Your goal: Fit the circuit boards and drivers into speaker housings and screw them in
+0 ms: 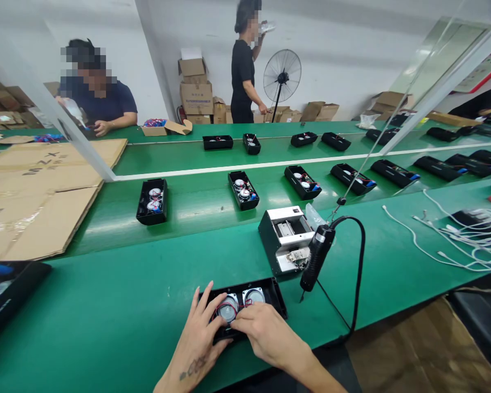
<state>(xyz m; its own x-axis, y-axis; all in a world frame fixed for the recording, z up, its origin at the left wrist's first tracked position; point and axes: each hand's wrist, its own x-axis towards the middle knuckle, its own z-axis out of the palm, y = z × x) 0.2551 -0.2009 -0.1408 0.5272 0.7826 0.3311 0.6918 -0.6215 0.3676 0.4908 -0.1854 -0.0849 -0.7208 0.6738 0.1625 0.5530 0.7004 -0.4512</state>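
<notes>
A black speaker housing lies on the green bench in front of me, its inside facing up. Two round speaker drivers with thin red wires sit in it. My left hand grips the housing's left end, its fingers over the far side and its thumb at the near side. One of its fingers touches beside the left driver. My right hand is closed in a pinch over the middle of the housing, near the wires. Whatever its fingertips hold is hidden.
An electric screwdriver hangs on a cable right of the housing, beside a screw feeder. White cables lie at right. Several black housings line the green conveyor beyond. Flat cardboard lies at left. Two people are across the line.
</notes>
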